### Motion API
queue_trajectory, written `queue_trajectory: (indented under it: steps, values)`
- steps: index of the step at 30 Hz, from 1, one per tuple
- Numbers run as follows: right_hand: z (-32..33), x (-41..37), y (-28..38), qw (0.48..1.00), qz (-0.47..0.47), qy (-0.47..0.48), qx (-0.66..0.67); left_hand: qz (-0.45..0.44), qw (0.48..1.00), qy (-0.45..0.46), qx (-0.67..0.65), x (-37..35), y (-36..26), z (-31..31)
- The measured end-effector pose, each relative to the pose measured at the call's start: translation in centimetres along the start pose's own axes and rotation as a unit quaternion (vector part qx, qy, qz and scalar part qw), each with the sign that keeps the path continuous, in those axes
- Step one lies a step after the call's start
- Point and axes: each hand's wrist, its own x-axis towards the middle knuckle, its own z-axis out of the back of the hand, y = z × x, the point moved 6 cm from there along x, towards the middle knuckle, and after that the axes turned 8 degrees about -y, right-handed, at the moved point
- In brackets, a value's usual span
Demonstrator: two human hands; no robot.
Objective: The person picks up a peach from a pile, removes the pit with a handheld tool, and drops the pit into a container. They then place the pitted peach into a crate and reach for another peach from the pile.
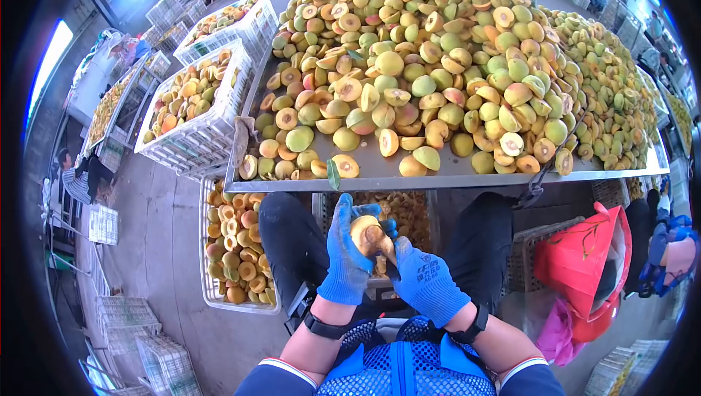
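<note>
My left hand (345,253), in a blue knit glove, is closed around a halved yellow peach (363,234) between my knees. My right hand (429,279), gloved the same way, is closed on a small curved pitting tool (389,250), mostly hidden by the fingers. Its tip meets the fruit's cut side. Just beyond my hands, a crate (420,224) under the table edge holds hollowed fruit pieces. Above it, a heap of halved peaches (409,67), many with pits showing, covers much of the metal table (365,182).
At left stand white crates of fruit (197,136), with another crate of pitted halves (210,295) on the floor. A red bag (584,257) hangs at right near another person's gloved hand (675,246). Stacked crates (164,363) stand lower left. Other people sit farther back.
</note>
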Motion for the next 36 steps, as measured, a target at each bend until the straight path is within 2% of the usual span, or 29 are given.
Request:
queue_trajectory:
  steps: [2,5,9,12,15,17,18,20,24,26,30,32,36]
  values:
    - [0.3,0.0,0.3,0.996,0.013,-0.002,0.083,-0.081,0.996,-0.011,0.047,-0.7,-0.7,-0.5]
    - [0.2,0.3,0.2,0.992,0.006,0.022,0.122,-0.073,0.997,-0.005,0.036,-1.0,-0.8,-1.3]
    - [-0.1,0.1,0.3,0.993,-0.004,0.047,0.111,-0.059,0.998,-0.028,0.01,-1.3,-0.5,-1.0]
    - [-0.5,-0.2,0.4,0.992,-0.006,0.051,0.112,-0.085,0.995,-0.035,0.034,-1.2,-0.4,-0.3]
    - [-0.2,-0.6,0.7,0.982,-0.024,0.073,0.173,-0.105,0.993,-0.027,0.048,-1.1,-0.4,-0.1]
    - [-0.3,-0.8,0.7,0.96,-0.081,0.108,0.247,-0.17,0.979,-0.041,0.102,-1.2,-1.2,-0.4]
    - [-0.4,-0.9,0.7,0.959,-0.08,0.11,0.248,-0.17,0.979,-0.044,0.103,-1.2,-1.2,-0.1]
    - [-1.4,-1.4,0.5,0.912,-0.138,0.161,0.351,-0.224,0.96,-0.029,0.163,-1.2,-1.5,0.2]
    - [-1.3,-1.6,0.6,0.908,-0.131,0.174,0.357,-0.191,0.972,-0.031,0.135,-1.2,-1.9,-0.7]
    - [-1.3,-1.2,0.4,0.961,-0.079,0.136,0.228,-0.139,0.969,-0.023,0.204,-0.8,-1.6,-0.5]
    - [-1.8,-1.4,0.2,0.925,-0.114,0.182,0.314,-0.145,0.972,-0.011,0.187,-0.5,-1.7,-0.3]
    - [-1.3,-1.3,0.4,0.95,-0.083,0.174,0.244,-0.074,0.963,0.03,0.258,0.0,-1.5,-0.6]
    - [-2.1,-1.1,0.0,0.958,-0.061,0.163,0.229,-0.053,0.963,0.015,0.266,0.0,-1.5,-0.5]
